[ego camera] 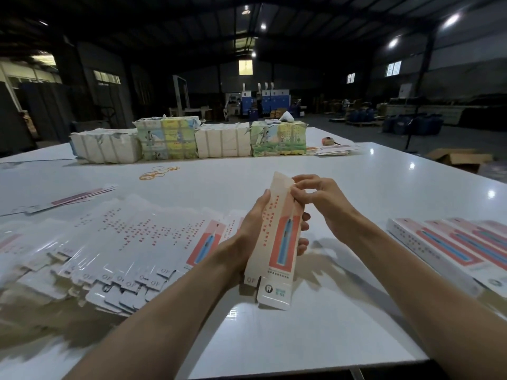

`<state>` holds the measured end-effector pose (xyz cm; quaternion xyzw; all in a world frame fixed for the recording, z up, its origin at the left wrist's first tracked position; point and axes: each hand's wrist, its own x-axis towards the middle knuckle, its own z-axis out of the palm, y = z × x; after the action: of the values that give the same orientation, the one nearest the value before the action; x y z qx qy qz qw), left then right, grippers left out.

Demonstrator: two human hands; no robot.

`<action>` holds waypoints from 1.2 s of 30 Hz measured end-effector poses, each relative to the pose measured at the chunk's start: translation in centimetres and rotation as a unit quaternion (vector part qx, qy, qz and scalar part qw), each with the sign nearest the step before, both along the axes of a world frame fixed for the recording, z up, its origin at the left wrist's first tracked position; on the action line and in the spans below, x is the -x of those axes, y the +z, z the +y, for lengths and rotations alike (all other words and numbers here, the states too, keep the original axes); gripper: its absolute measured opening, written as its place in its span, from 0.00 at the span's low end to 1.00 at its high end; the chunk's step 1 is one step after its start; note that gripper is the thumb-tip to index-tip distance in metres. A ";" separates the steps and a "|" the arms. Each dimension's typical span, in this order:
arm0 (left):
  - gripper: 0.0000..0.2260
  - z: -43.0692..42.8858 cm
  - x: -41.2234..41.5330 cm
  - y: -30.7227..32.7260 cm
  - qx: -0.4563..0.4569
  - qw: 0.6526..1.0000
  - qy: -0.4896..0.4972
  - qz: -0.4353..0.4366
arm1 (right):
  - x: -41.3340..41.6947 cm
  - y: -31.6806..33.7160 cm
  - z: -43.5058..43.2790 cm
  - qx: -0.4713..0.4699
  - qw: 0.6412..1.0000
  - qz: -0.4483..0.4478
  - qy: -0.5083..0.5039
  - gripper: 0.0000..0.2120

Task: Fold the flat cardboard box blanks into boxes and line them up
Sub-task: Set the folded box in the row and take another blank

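A long narrow box, white and pink with a red panel and a blue picture, is held upright over the white table. My left hand wraps around its middle from the left. My right hand pinches the flap at its upper end, fingers bent. The lower end flaps hang loose near the table. A wide spread of flat box blanks lies to the left. Folded boxes lie side by side in a row at the right edge.
Wrapped bundles of stock stand in a row across the far side of the table. Loose rubber bands lie in the middle. A few flat blanks rest at the far left, and a small stack at the far right.
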<state>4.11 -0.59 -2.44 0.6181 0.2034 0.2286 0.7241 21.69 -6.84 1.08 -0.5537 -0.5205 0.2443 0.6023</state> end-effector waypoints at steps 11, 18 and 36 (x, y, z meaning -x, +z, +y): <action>0.29 -1.1 -1.0 1.4 0.125 0.991 0.007 -0.038 | 1.5 -0.9 0.3 -0.079 0.990 0.084 0.080 0.11; 0.30 0.2 0.5 0.6 0.181 0.974 0.023 -0.132 | 3.4 -2.2 0.3 -0.047 0.995 0.013 0.091 0.21; 0.48 -1.3 -0.5 0.8 -0.192 0.965 0.173 -0.033 | 3.1 -1.7 -0.7 -0.052 0.997 -0.003 0.055 0.25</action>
<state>4.62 -1.89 -1.65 0.6932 0.2358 0.4054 0.5473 18.59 -7.52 -0.66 -0.4928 -0.5642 0.2478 0.6143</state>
